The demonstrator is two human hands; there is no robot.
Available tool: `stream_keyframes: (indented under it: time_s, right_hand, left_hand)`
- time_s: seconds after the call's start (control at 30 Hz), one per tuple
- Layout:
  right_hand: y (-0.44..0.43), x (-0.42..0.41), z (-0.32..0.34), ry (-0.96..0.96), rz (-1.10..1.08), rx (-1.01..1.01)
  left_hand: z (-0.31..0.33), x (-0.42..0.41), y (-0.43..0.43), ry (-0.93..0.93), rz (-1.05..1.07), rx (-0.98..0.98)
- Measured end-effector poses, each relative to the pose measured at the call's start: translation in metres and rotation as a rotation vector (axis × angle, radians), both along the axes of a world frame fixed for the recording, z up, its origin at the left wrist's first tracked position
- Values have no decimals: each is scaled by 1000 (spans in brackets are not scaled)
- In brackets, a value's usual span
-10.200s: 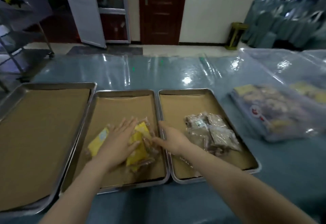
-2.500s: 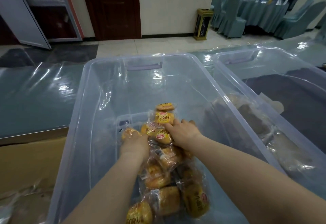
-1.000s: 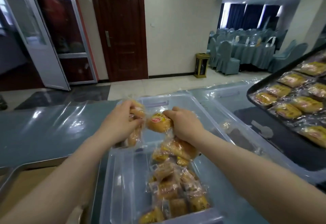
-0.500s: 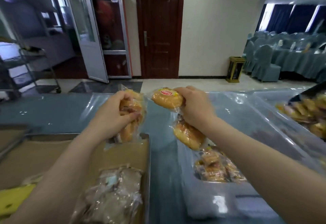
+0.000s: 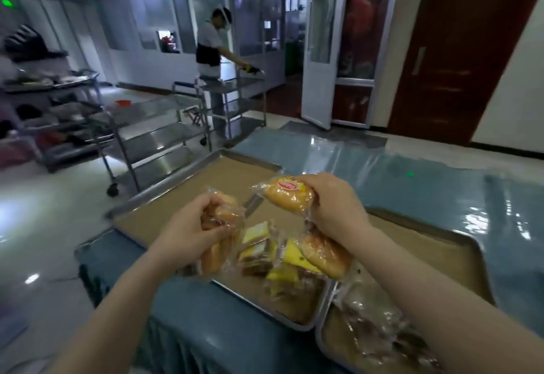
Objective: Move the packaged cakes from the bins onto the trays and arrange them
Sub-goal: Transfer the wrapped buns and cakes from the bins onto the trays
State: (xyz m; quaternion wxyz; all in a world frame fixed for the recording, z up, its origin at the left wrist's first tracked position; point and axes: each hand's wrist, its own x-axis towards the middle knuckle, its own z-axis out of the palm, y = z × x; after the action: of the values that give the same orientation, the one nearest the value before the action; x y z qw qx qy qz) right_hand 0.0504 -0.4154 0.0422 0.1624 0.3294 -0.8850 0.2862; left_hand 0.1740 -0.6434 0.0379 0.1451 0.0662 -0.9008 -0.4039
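My left hand (image 5: 188, 230) grips a bunch of clear-wrapped golden cakes (image 5: 219, 238) above the seam between two paper-lined metal trays. My right hand (image 5: 335, 208) holds more of the same: one cake (image 5: 288, 195) sticks up from the fist and another (image 5: 325, 255) hangs below it. Both hands hover over the middle tray (image 5: 291, 319), where yellow-wrapped cakes (image 5: 279, 258) lie in a loose pile. The left tray (image 5: 164, 191) shows only bare paper. The right tray (image 5: 459, 239) holds clear-wrapped brownish cakes (image 5: 379, 323) near its front.
The trays sit on a table with a shiny blue cover (image 5: 412, 173). Steel trolleys (image 5: 153, 135) stand on the floor to the left. A person (image 5: 213, 52) stands by a cart farther back. An open white door (image 5: 319, 46) and a dark wooden door (image 5: 459, 49) lie behind.
The view has swung left from the clear bin to the trays. Both hands, still holding the golden cakes, have travelled with it and now hang over the middle tray.
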Motion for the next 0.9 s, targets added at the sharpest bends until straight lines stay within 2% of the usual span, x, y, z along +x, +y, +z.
stream_keyframes:
  time_s: [0.2, 0.37, 0.67, 0.9]
  right_hand:
    - [-131, -6, -22, -71, 126, -35]
    - [-221, -32, -53, -161, 111, -28]
    - [-354, -113, -159, -402, -40, 74]
    - [-393, -145, -209, -567, -217, 104]
  left_hand:
    - [-20, 50, -110, 4, 155, 33]
    - [-41, 59, -180, -12, 309, 73]
    - [-73, -15, -294, -141, 304, 86]
    - [-102, -81, -357, -214, 225, 118]
